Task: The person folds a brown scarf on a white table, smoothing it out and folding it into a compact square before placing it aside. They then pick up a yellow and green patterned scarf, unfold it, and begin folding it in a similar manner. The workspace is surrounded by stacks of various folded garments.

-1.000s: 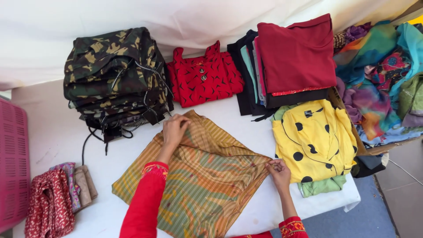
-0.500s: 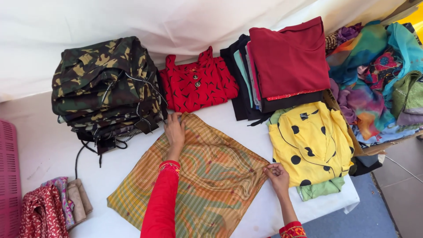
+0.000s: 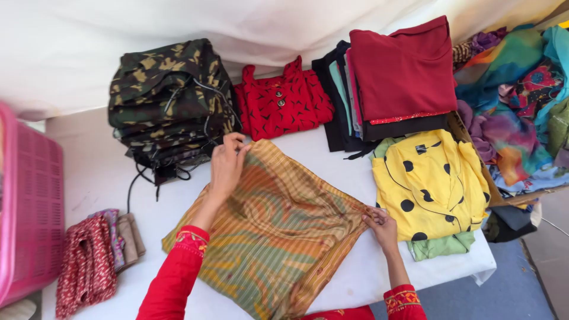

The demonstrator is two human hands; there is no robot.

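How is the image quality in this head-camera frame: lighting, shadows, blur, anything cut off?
Head view: daylight is soft and even, with only faint shadows under the camouflage stack and no glare; the striped cloth and both the left hand and right hand look sharp; the white backdrop is bright but not blown out; the pink basket is cut off at the left edge.

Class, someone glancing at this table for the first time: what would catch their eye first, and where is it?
Mid-table, the left hand and right hand grip opposite corners of a striped orange-green cloth. To its right lies a yellow black-dotted shirt; behind it, a camouflage stack and a red garment.
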